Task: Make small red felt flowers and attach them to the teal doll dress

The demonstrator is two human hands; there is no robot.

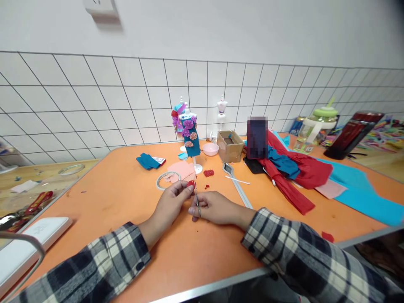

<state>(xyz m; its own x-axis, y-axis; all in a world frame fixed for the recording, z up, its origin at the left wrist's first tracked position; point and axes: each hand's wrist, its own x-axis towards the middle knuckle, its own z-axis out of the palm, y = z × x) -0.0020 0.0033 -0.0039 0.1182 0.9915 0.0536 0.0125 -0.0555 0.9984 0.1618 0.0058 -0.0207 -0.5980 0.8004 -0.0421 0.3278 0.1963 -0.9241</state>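
Observation:
My left hand (172, 202) is closed, pinching a small red piece of crepe paper (191, 183) between thumb and fingers. In my right hand (217, 206) is a small pair of metal scissors (198, 200), its blades pointing up at the red piece. The fingers partly hide the scissors' handles. Just beyond my hands lie red paper scraps (208, 173) and a few smaller bits. A roll of tape (160, 180) and pale pink paper (181, 170) lie beyond my left hand. Behind them stands a mini dress form (192, 139) in blue with purple and peach flowers.
A pink bowl (210, 149), a cardboard box (229, 147) and a bare white dress form (221, 110) stand toward the wall. Red crepe paper (312, 168), blue sheets (356, 185), a dark phone (257, 139) and bottles are on the right. A white power bank-like block (47, 235) lies left.

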